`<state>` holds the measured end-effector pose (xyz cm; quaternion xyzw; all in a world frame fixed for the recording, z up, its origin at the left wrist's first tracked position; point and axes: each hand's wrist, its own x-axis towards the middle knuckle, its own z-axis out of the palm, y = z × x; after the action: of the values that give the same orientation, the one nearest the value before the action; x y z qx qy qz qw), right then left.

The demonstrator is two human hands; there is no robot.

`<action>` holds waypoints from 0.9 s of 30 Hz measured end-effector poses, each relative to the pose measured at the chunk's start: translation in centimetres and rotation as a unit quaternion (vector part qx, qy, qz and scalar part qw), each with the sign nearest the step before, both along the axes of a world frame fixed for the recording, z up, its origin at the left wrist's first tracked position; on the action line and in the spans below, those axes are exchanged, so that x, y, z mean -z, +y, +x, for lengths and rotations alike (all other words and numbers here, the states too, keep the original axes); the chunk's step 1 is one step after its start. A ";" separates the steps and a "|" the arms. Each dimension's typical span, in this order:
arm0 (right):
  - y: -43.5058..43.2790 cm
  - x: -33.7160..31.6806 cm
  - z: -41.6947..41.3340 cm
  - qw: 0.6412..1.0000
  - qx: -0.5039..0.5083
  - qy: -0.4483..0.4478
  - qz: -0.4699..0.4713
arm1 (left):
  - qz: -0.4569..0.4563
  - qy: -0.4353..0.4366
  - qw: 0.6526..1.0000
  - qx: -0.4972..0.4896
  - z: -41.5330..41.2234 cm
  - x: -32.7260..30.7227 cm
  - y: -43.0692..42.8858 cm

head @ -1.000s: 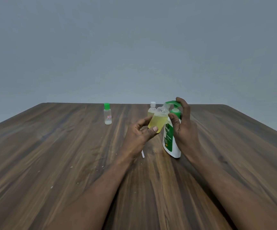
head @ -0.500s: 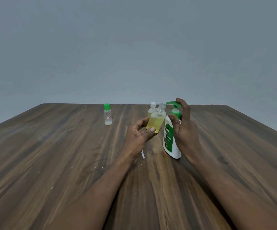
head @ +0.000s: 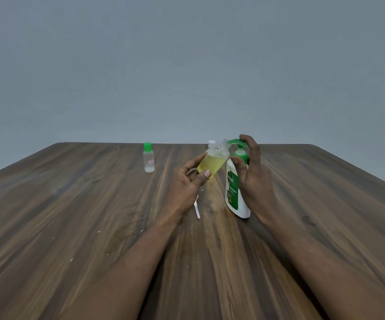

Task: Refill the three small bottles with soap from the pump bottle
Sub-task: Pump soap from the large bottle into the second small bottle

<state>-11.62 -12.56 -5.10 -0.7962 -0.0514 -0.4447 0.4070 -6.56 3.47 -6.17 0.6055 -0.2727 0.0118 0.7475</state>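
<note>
**Open bottle tipped to the pump spout**

The left hand [head: 187, 183] holds the open small bottle [head: 212, 163] above the table [head: 94, 215], pinching it low on its body between the thumb in front and the curled fingers behind. The bottle has no cap and is filled with yellow liquid to roughly its shoulder. Its long axis runs on a slant from lower left to upper right, so the threaded neck points up and rightward, with the mouth right at the tip of the spout [head: 233, 142].

The pump bottle [head: 235, 195] – white with a green label – stands on the table just right of the held bottle, its long axis close to upright and its green spout pointing left. The right hand [head: 255, 179] is wrapped round the far side of it, the forefinger hooked over the top of the pump head and the thumb set against the bottle's shoulder.

Behind the held bottle the white-capped bottle [head: 212, 143] shows only its top. The green-capped bottle [head: 148, 159] stands upright well to the left, near the far edge, nearly clear inside. A small white piece [head: 197, 210] lies flat on the wood just below the left hand – what it is I cannot tell.
</note>
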 end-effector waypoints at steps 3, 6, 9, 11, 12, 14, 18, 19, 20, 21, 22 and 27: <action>-0.1 0.1 0.1 1.000 0.006 0.000 0.007 | 0.002 -0.006 1.000 -0.001 -0.1 0.0 0.0; -0.4 0.4 0.3 1.000 0.009 0.001 0.022 | 0.009 -0.013 1.000 0.002 -0.2 0.1 0.1; -0.5 0.6 0.5 1.000 0.013 -0.005 0.025 | 0.015 -0.020 1.000 0.000 -0.3 0.1 0.1; -0.6 0.6 0.5 1.000 0.011 -0.004 0.025 | 0.014 -0.022 1.000 -0.002 -0.2 0.1 0.1; -0.6 0.5 0.5 1.000 0.010 -0.003 0.022 | 0.013 -0.023 1.000 -0.004 -0.3 0.1 0.1; -0.5 0.3 0.3 1.000 0.006 0.000 0.013 | 0.009 -0.025 1.000 -0.004 -0.3 0.1 0.0; -0.3 0.1 0.1 1.000 0.005 0.008 0.006 | -0.005 -0.023 1.000 0.000 -0.3 0.1 -0.1; -0.2 0.1 0.1 1.000 0.007 0.010 0.007 | -0.007 -0.023 1.000 0.001 -0.3 0.1 -0.1; -0.2 0.1 0.1 1.000 0.008 0.012 0.008 | -0.008 -0.022 1.000 0.002 -0.3 0.1 -0.1; -0.2 0.1 0.1 1.000 0.010 0.011 0.008 | -0.010 -0.022 1.000 0.003 -0.3 0.1 -0.1; -0.2 0.1 0.1 1.000 0.011 0.008 0.008 | -0.010 -0.023 1.000 0.003 -0.3 0.1 -0.1; -0.4 0.3 0.3 1.000 0.016 -0.007 0.001 | 0.000 -0.029 1.000 -0.002 -0.2 0.2 -0.1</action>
<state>-11.29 -12.96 -5.44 -0.7933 -0.0408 -0.4570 0.4003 -6.72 3.40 -6.42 0.6053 -0.2931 0.0304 0.7395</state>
